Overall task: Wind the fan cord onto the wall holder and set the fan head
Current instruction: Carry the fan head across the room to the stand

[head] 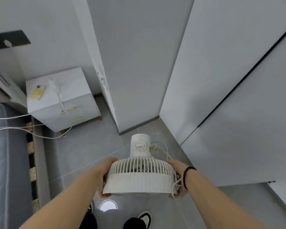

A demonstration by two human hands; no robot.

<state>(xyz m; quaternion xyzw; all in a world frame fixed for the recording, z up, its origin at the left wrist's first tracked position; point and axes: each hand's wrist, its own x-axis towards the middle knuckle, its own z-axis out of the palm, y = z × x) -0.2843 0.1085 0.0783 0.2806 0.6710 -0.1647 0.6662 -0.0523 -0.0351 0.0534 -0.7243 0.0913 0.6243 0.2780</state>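
Grey tiled floor point(82, 156) below, white walls point(139, 63) meeting at a corner at 12 o'clock, nightstand point(56, 100) at 10 o'clock with a phone point(37, 93) lying on top. Bed edge point(8, 146) running along 9 o'clock, thin white cables point(15, 128) trailing off it.

I'm watching the white fan point(139, 176) being carried dead centre, above the floor, grille facing away and down, its knob housing point(140, 146) sitting at 12 o'clock of the ring.

Left hand point(106, 177) is cupping the ring at 9 o'clock, fingers wrapping its edge. Right hand point(177, 180) is gripping the ring at 3 o'clock, fingers curling under the rim with loops of the fan cord point(175, 184) bunching in the same grasp. Plug point(153, 147) is dangling behind the housing at 1 o'clock.

I'm not seeing any wall holder in view.

Handling read: I'm judging the fan as light, rigid plastic, easy two-handed. Grille ribs are looking thin, so I'm keeping pressure on the solid outer ring, not the slats. Smooth shell, likely a bit slippery. Cord is looking soft and springy, likely to uncoil if released; I'm thinking pinch it near the plug for winding. Head joint hidden; stiffness unknown.
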